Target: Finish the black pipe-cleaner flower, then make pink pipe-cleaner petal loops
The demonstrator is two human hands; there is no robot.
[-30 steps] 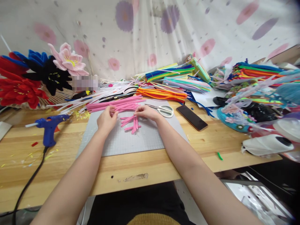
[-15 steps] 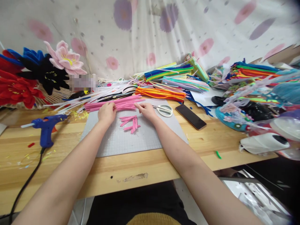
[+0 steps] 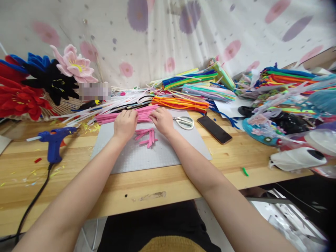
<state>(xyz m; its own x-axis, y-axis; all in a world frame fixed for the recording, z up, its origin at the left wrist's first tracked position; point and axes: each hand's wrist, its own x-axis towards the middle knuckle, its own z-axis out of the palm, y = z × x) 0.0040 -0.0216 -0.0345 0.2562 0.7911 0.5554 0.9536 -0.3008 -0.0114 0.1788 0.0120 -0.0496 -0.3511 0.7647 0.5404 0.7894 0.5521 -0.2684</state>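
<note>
A bundle of long pink pipe cleaners (image 3: 105,119) lies across the far edge of a grey cutting mat (image 3: 123,161). My left hand (image 3: 126,122) rests over the bundle's middle, its fingers bent and closed on the pink stems. At the bundle's right end, my right hand (image 3: 161,120) has thumb and fingers pinched together on the stem ends; exactly how many stems each hand grips is hidden. Short cut pink pieces (image 3: 150,138) lie in a small pile on the mat, just nearer than the hands. White-handled scissors (image 3: 184,122) lie right of my right hand.
A blue glue gun (image 3: 54,141) with its cord lies at left, below fuzzy flowers (image 3: 75,64). A phone (image 3: 214,129) is right of the mat. Bundles of orange (image 3: 181,104) and other coloured pipe cleaners line the back. A white wrapped roll (image 3: 296,160) lies far right.
My left hand has moved right along the pink bundle, closer to my right hand. My right hand has shifted slightly up and its fingers have curled in more.
</note>
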